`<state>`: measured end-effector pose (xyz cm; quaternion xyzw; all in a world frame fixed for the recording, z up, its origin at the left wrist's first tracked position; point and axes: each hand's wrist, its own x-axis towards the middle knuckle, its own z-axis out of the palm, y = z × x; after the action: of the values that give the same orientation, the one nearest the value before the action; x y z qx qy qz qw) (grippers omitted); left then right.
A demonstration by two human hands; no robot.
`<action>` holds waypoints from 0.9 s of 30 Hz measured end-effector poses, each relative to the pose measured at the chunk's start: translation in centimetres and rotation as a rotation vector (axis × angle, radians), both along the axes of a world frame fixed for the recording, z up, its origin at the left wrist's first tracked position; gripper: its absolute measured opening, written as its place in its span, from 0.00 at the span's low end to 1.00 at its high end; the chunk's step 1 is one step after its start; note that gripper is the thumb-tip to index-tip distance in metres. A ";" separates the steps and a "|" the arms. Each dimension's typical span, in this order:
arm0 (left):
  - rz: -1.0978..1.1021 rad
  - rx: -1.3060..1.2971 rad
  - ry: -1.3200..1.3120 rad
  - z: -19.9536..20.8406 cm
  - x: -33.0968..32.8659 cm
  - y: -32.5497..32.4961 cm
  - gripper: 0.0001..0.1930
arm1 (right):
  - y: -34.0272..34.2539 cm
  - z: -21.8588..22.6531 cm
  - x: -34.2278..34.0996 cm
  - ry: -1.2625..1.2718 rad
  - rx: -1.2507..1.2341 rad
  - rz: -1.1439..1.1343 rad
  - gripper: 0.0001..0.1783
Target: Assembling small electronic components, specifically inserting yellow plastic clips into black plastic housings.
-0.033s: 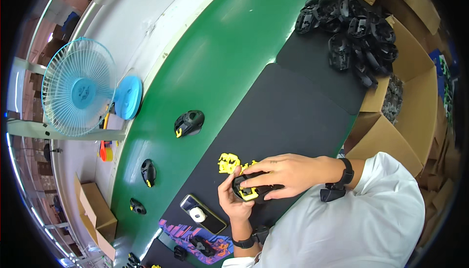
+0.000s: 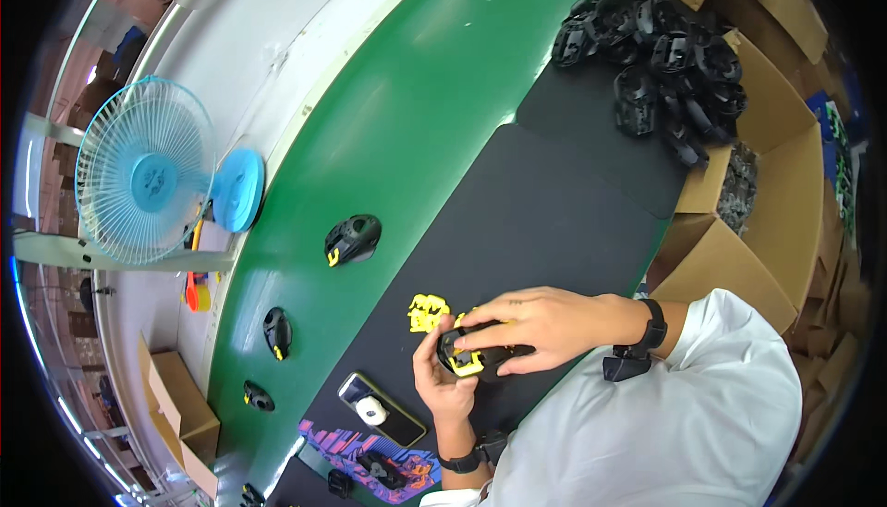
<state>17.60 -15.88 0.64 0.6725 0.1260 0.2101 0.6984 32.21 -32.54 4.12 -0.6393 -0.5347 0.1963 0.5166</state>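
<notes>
Both my hands hold one small black plastic shell with a yellow insert [image 2: 473,355] just above the black mat [image 2: 554,220]. My left hand [image 2: 440,385] cups it from below. My right hand [image 2: 545,324] lies over its top, fingers pressing on the yellow piece. A small cluster of loose yellow clips [image 2: 427,313] lies on the mat right beside my fingers.
Three black shells [image 2: 351,239] [image 2: 275,332] [image 2: 257,397] ride on the green belt [image 2: 397,119]. A pile of black shells [image 2: 665,45] sits at the mat's far end by cardboard boxes [image 2: 739,257]. A phone [image 2: 381,411] lies near my left wrist. A blue fan [image 2: 152,170] stands far left.
</notes>
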 end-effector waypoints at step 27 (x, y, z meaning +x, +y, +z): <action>0.386 0.235 0.366 -4.4 -7.1 2.6 0.05 | -3.1 -3.0 10.5 -0.236 -0.292 -0.450 0.19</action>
<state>10.52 -13.27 -3.79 0.7390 0.3503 0.2275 0.5285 42.70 -35.64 1.09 -0.8278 -0.4020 0.0756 0.3839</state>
